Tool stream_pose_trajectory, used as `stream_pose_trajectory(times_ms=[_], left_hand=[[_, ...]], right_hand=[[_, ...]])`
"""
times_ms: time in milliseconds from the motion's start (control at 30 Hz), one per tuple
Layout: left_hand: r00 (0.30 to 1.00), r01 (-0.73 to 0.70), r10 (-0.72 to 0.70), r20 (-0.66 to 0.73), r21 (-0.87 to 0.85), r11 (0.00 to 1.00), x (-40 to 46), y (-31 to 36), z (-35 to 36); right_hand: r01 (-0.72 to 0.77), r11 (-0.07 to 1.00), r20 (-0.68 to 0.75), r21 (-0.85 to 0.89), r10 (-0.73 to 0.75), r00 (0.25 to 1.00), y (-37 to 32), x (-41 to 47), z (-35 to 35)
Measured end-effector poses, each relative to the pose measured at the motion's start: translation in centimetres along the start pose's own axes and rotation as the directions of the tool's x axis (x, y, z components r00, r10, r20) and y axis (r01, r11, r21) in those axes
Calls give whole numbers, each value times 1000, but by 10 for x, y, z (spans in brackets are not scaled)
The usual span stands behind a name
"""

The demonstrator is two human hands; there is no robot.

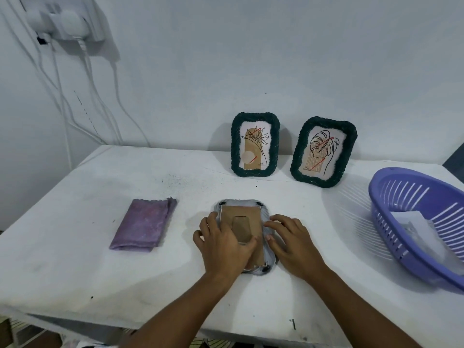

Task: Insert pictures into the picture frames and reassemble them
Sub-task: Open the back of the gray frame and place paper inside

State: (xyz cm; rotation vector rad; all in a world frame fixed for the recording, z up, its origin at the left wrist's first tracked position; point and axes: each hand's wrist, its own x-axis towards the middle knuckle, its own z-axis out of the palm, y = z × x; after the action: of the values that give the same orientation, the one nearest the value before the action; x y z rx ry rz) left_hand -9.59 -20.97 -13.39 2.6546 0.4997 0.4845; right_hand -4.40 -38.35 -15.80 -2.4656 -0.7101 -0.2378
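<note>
A light grey woven picture frame (227, 204) lies face down at the middle of the white table (75, 272). Its brown cardboard backing board (241, 212), with a stand flap, sits in the frame's opening. My left hand (223, 243) lies flat over the board's left and lower part, thumb on the flap. My right hand (291, 241) rests on the frame's right edge, fingertips touching the board's right side. Two dark green woven frames (254, 144) (324, 151) with plant drawings inside stand upright against the wall.
A folded purple cloth (143, 224) lies left of the frame. A purple plastic basket (421, 222) holding white sheets stands at the right edge. White cables (82, 96) hang down the wall at the back left.
</note>
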Motion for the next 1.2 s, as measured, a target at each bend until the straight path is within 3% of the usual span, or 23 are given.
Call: stream_pose_trajectory(times_ms=[367,767,1000,1200], left_hand=[[984,169,-155,83,-216,962,0,6,-6],[969,245,-184,165,-557,794,12,-3,-42],[970,241,-220,99,-419,876,30,-51,-58],[979,201,-195,52,-321,926,24,-86,-51]], right_hand=[[-6,1000,27,-11,6,1000,-2,0,-2],[4,1000,9,-28,-4,1000,-7,-1,-6],[-7,1000,19,-10,7,1000,-5,-2,-4],[-69,991,-73,112,78,994,-13,8,-7]])
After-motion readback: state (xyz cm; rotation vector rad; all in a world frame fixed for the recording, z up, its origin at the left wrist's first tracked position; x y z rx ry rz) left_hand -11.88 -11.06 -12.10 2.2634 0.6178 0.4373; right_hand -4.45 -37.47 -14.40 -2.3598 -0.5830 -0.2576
